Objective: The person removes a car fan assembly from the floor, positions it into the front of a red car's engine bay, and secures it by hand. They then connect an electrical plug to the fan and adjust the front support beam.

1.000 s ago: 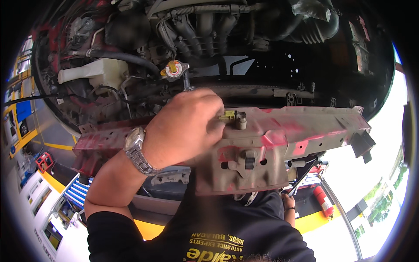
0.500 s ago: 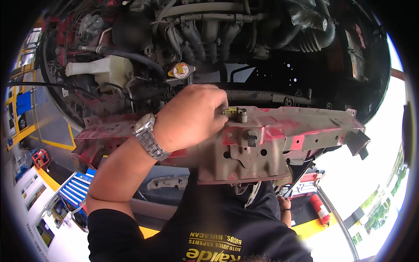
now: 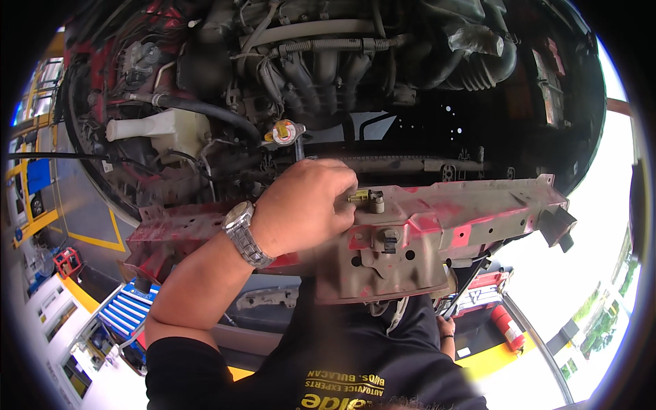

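My left hand (image 3: pixel 304 205), with a metal-banded watch on the wrist, reaches over the red, dust-covered front crossmember (image 3: pixel 471 205) of a car. Its fingers are curled, thumb and forefinger closed at the end of a small yellow-green piece (image 3: pixel 359 197). That piece lies against a short grey metal fitting (image 3: pixel 376 202) on top of the crossmember. The other fingertips are hidden behind the hand. Just beyond the knuckles stands a radiator cap (image 3: pixel 284 132) with a yellow label. My right hand (image 3: pixel 447 328) hangs low beside my body, its fingers curled round something dark, too small to name.
Behind the crossmember lies the engine bay, with a white plastic reservoir (image 3: pixel 164 130), a black hose (image 3: pixel 205 111) and the intake manifold (image 3: pixel 328 75). A bracket plate (image 3: pixel 383 273) juts toward me. A blue tool cabinet (image 3: pixel 128 307) stands at left, a red fire extinguisher (image 3: pixel 508 328) at right.
The whole scene sits slightly lower in the picture, as the view has shifted. My left hand keeps its closed grip beside the yellow-green piece; my right hand stays low.
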The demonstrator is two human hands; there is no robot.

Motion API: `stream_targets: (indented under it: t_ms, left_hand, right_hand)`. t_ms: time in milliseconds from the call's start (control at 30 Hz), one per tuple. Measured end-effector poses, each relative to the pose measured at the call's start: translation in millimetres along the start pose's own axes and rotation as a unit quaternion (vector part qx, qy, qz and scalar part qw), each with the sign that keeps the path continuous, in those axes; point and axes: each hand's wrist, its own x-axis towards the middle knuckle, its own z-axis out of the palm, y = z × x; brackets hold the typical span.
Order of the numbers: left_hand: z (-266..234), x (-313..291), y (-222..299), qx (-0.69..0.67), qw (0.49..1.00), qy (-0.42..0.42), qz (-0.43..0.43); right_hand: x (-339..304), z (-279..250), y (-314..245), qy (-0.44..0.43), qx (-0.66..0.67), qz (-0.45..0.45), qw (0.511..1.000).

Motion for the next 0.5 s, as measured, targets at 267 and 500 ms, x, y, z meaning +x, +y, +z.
stream_targets:
  t_ms: [267, 500]
  left_hand:
    - [-1.1, 0.2, 0.3, -0.003, 1.000, -0.007, -0.007]
    - [-4.6, -0.3, 2.3, -0.006, 1.000, -0.022, -0.013]
  right_hand:
    - [-18.5, 1.5, 6.3, 0.019, 0.030, 0.017, 0.999]
    - [-11.2, 3.9, 22.7, 0.016, 0.033, 0.044, 0.998]
